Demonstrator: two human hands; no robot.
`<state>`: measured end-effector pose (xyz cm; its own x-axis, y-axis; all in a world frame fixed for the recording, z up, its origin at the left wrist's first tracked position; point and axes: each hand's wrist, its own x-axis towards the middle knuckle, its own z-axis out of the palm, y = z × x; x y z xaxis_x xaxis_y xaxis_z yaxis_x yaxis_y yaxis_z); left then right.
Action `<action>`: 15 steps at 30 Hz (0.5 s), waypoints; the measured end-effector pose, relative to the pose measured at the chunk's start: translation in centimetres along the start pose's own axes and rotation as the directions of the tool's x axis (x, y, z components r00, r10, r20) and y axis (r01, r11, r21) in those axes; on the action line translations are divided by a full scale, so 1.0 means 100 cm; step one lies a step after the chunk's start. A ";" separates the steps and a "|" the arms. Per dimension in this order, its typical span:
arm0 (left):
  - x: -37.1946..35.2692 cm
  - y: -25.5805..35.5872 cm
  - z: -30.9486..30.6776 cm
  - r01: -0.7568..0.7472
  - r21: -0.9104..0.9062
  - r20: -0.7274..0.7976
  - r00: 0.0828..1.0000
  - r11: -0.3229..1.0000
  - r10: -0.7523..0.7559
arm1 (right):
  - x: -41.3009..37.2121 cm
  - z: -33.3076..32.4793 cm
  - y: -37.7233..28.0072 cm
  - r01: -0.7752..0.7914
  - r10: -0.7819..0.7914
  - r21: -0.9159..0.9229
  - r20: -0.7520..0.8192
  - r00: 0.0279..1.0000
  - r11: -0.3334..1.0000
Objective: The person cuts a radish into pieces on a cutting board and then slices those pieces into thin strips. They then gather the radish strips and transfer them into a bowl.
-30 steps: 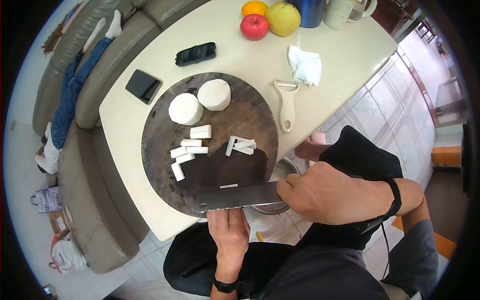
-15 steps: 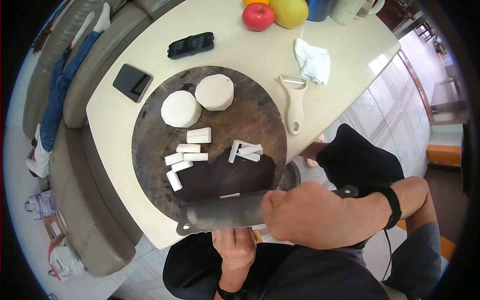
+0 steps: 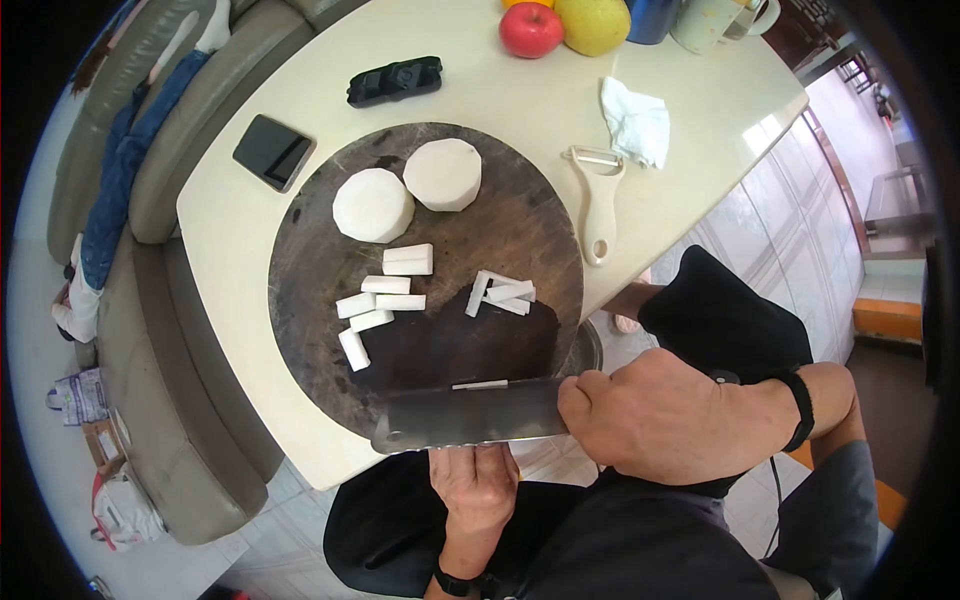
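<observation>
My right hand [image 3: 655, 415] is closed around the handle of a cleaver [image 3: 475, 415], its broad blade lying across the near part of a round wooden chopping board [image 3: 530, 215]. A thin white strip [image 3: 480, 384] lies along the blade's far side. Close against the near side of the blade is my left hand [image 3: 475, 485], fingers bent and pressed together; the blade hides the fingertips and whatever they hold. Two thick white rounds, like peeled radish [image 3: 373, 206], sit at the back of the board. Several white blocks [image 3: 393, 301] lie left of centre, and a small pile of cut sticks [image 3: 510, 291] to the right.
A peeler [image 3: 600, 205] and a white cloth [image 3: 636, 122] lie right of the board. Behind it are a phone [image 3: 273, 152], a black object [image 3: 395, 81], an apple [image 3: 531, 30] and a yellow fruit [image 3: 594, 24]. Someone in jeans [image 3: 125, 165] lies on the sofa.
The view has shifted slightly. The cleaver blade sits tilted differently, and more of the thin white strip shows beyond it. Both hands keep nearly the same places.
</observation>
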<state>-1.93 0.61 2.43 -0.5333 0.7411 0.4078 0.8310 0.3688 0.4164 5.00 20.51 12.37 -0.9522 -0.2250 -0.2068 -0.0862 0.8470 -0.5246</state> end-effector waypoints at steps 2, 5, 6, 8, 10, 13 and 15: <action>0.000 -0.001 0.000 -0.005 -0.001 0.001 1.000 1.000 0.005 | 0.002 0.000 0.001 -0.007 0.007 -0.013 0.016 1.000 1.000; 0.003 0.001 -0.002 -0.004 -0.005 0.004 1.000 1.000 0.004 | 0.010 0.002 0.000 0.077 -0.077 -0.006 0.039 0.996 0.997; 0.003 0.002 -0.003 -0.002 -0.010 0.014 1.000 1.000 0.002 | 0.015 0.006 -0.003 0.067 -0.066 -0.019 0.004 0.998 0.998; 0.003 0.001 -0.005 -0.007 -0.008 0.029 1.000 1.000 0.007 | 0.016 0.012 -0.002 0.053 -0.054 -0.035 -0.033 0.998 0.998; 0.004 0.002 -0.005 -0.009 0.002 0.038 0.999 1.000 0.009 | 0.016 0.015 0.002 0.041 -0.043 -0.033 -0.081 0.996 0.999; 0.004 0.002 -0.002 -0.022 0.062 0.008 1.000 0.998 0.021 | 0.012 0.004 0.007 0.038 -0.038 -0.058 -0.005 0.999 0.998; 0.003 0.002 -0.002 0.001 0.024 0.003 1.000 1.000 -0.001 | 0.006 0.000 0.006 0.042 -0.043 -0.038 -0.008 0.999 0.998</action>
<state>-1.95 0.78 2.74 -0.5337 0.7426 0.4046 0.8340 0.3830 0.3972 4.40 20.88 11.96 -0.9501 -0.2568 -0.1772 -0.1376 0.8545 -0.5009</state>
